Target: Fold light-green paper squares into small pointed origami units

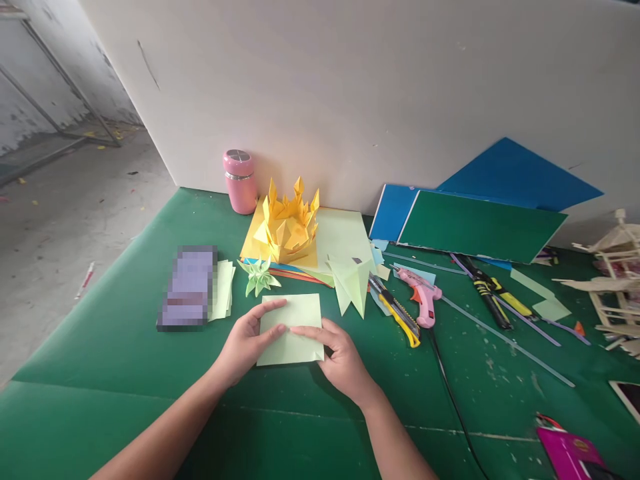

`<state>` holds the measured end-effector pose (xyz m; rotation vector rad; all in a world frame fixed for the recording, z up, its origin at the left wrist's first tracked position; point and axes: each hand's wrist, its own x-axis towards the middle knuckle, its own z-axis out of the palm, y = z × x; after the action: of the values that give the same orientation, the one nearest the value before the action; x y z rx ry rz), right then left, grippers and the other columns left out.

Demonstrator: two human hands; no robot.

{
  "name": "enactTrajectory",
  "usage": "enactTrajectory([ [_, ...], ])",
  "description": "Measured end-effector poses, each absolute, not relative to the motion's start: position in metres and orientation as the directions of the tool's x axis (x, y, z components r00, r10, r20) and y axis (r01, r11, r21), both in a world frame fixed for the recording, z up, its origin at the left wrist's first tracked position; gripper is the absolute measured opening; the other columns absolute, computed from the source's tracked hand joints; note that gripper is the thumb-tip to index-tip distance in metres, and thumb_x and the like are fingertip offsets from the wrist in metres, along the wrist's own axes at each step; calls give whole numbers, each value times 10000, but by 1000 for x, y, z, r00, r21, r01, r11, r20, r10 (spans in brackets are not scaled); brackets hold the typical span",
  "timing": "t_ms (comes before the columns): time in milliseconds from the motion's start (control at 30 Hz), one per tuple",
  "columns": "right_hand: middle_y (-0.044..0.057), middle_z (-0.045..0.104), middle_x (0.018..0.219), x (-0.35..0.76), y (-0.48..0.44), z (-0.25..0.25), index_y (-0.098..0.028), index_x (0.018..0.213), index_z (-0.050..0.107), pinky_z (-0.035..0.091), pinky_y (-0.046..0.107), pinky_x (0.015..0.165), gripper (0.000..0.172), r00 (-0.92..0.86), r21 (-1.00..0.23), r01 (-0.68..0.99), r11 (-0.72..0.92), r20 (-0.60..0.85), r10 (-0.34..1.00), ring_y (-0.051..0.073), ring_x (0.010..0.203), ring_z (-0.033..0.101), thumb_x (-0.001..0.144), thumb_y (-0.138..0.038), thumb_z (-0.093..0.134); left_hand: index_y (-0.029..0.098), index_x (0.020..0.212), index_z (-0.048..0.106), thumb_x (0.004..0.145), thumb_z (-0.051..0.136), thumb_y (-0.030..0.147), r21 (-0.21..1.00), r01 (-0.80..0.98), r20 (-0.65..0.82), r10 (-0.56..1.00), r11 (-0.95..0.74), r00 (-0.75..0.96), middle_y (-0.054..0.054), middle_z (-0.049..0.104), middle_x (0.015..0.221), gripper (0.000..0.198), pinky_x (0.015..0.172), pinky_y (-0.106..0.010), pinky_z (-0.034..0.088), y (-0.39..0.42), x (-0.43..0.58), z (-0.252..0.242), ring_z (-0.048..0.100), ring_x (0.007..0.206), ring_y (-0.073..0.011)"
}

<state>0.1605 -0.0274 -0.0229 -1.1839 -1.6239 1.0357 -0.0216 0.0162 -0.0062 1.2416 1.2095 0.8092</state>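
Note:
A pale green square of paper (295,320) lies flat on the green table cover (125,373) in front of me. My left hand (247,343) rests on its left edge, index finger stretched across the sheet, thumb up at the top corner. My right hand (337,357) presses on the lower right part, its index finger pointing left to meet the left one near the sheet's middle. Both hands lie flat with fingers extended.
Behind the sheet are a small green paper star (257,277), a yellow paper crown (290,223), folded green pieces (353,283) and a pink flask (240,181). To the right lie a yellow cutter (397,312), a pink glue gun (424,297), and blue and green boards (480,223).

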Motion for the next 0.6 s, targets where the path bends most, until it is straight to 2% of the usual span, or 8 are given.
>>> enactTrajectory([
  [100,31,631,928,162,-29,-24,-341,1080,695,536,291,764,512,-190,-951,271,149,100,977,178,872,627,725,-9,532,217,1127,608,682,694,384,977,141,-192,946,159,260,-67,633,1246,483,942,-371,491,15,-20,-6,538,1193,-268],
  [200,43,657,947,163,-28,-24,-321,994,734,540,309,768,336,-182,-966,218,138,99,978,192,872,641,765,-102,624,206,1126,615,679,697,386,979,128,-190,938,159,289,-74,644,1229,489,922,-370,502,14,-20,-4,563,1159,-268],
  [333,50,686,908,160,-26,-23,-277,818,772,526,308,765,94,-100,-971,186,151,135,986,203,864,645,785,-260,685,191,1023,687,743,620,502,969,153,-237,915,196,327,-78,705,1105,423,847,-367,529,14,-23,2,638,1016,-272],
  [400,51,691,846,159,-25,-23,-245,738,765,524,301,721,104,-24,-976,178,129,126,992,199,797,648,766,-324,703,184,967,713,765,570,566,972,137,-225,910,188,347,-80,726,1037,455,794,-360,544,14,-25,4,661,940,-269],
  [467,49,686,767,158,-24,-23,-212,682,744,515,287,650,170,46,-984,156,84,93,995,188,708,641,741,-369,714,180,936,724,719,616,588,985,93,-169,912,144,373,-85,737,984,474,740,-348,555,13,-26,4,670,893,-271],
  [567,38,672,699,156,-24,-22,-182,673,713,488,276,612,219,110,-994,109,6,18,994,177,653,615,728,-393,709,182,869,734,610,758,488,996,51,-85,925,71,371,-85,746,899,402,683,-328,561,12,-22,0,682,809,-258],
  [600,31,665,683,155,-24,-22,-175,684,704,479,273,607,226,120,-996,91,-19,-8,993,169,637,600,728,-397,705,184,820,737,614,766,438,997,61,-71,936,53,345,-80,748,863,329,680,-320,560,11,-20,-1,684,778,-243],
])
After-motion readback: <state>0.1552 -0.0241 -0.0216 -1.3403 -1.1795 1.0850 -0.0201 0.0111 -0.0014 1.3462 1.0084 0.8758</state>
